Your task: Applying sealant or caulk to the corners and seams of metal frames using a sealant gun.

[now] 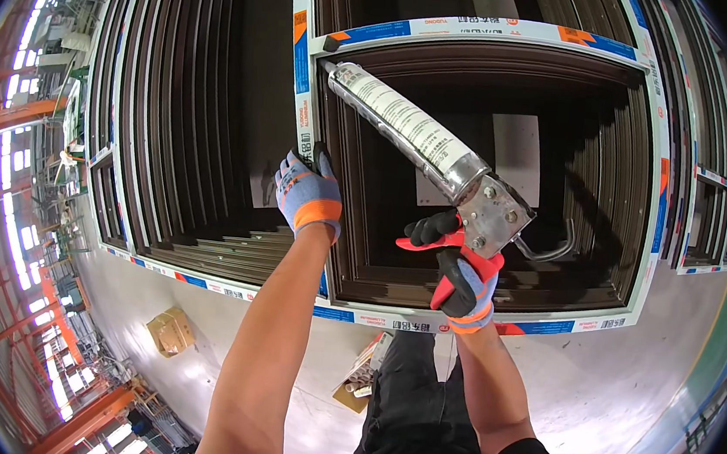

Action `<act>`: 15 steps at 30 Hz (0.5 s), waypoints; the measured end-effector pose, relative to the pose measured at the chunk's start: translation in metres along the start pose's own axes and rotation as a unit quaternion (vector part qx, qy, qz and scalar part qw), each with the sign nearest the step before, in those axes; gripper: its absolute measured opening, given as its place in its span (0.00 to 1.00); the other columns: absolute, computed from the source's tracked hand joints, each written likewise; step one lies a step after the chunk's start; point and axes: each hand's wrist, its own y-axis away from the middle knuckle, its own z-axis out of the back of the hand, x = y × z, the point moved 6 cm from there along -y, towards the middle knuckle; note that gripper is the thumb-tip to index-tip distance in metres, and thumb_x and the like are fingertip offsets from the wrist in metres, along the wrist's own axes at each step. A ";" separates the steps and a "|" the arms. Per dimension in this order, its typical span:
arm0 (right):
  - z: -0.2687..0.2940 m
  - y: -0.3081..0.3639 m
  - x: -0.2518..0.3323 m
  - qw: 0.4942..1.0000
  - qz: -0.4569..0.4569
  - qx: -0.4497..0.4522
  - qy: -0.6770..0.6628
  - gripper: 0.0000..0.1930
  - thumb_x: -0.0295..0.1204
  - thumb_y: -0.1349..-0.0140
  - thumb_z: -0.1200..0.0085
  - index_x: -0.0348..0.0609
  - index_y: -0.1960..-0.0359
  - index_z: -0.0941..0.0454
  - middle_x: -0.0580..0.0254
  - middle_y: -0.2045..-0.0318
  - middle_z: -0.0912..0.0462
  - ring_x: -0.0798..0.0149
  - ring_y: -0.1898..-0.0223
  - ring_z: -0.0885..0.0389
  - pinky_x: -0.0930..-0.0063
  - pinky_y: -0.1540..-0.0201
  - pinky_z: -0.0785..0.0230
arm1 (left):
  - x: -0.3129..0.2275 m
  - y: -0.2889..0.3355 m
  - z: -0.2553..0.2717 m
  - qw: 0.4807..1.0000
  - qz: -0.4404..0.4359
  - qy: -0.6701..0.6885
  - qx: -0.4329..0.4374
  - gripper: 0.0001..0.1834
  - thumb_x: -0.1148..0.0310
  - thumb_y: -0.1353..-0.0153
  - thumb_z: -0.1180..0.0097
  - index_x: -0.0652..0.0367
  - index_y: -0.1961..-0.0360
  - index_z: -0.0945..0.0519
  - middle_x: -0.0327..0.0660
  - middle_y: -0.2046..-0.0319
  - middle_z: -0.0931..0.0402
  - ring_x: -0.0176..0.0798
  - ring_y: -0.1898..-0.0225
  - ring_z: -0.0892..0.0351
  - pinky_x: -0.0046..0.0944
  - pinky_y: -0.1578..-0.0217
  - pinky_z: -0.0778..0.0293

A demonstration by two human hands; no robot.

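Head view: your left hand (310,194) rests on the tape-covered divider (304,90) of the brown metal frame (485,53), its grip unclear; your right hand (467,281) holds the silver, white-labelled cylindrical sealant gun (408,128) by its near end, nozzle (327,66) at the corner right of the divider. Steady that before squeezing.

Metal caulking gun (489,217), loaded with a white-labelled cartridge (401,122), slants from right of centre up leftward, front end by an inner corner; brown window frames (496,31), edges pale and taped, stacked across the upper middle
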 end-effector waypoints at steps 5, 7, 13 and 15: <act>0.002 0.002 0.002 1.000 0.001 -0.011 0.007 0.17 0.30 0.44 0.46 0.31 0.56 0.28 0.53 0.65 0.22 0.57 0.63 0.20 0.52 0.50 0.27 | 0.000 -0.002 0.001 1.000 -0.012 -0.002 -0.025 0.27 0.50 0.34 0.51 0.64 0.45 0.27 0.53 0.50 0.23 0.54 0.47 0.25 0.48 0.47 0.28; 0.003 0.004 0.004 1.000 0.002 -0.018 0.009 0.17 0.30 0.44 0.46 0.31 0.56 0.28 0.53 0.65 0.22 0.57 0.63 0.20 0.52 0.50 0.27 | 0.001 -0.003 0.000 1.000 -0.004 -0.006 -0.013 0.27 0.50 0.34 0.50 0.63 0.45 0.26 0.53 0.51 0.22 0.54 0.47 0.24 0.48 0.47 0.28; 0.005 0.004 0.006 1.000 -0.009 -0.005 0.030 0.16 0.27 0.44 0.47 0.30 0.56 0.27 0.53 0.64 0.21 0.57 0.62 0.20 0.53 0.50 0.26 | 0.000 -0.003 0.002 1.000 -0.004 -0.006 -0.013 0.27 0.50 0.34 0.51 0.63 0.45 0.26 0.53 0.51 0.23 0.54 0.47 0.24 0.48 0.47 0.28; 0.003 0.003 0.006 0.999 -0.005 0.017 0.032 0.16 0.25 0.45 0.49 0.29 0.56 0.27 0.52 0.64 0.21 0.56 0.62 0.20 0.53 0.50 0.26 | 0.000 -0.002 0.003 1.000 -0.008 -0.001 -0.020 0.27 0.50 0.34 0.51 0.63 0.46 0.26 0.53 0.51 0.23 0.54 0.47 0.25 0.48 0.47 0.28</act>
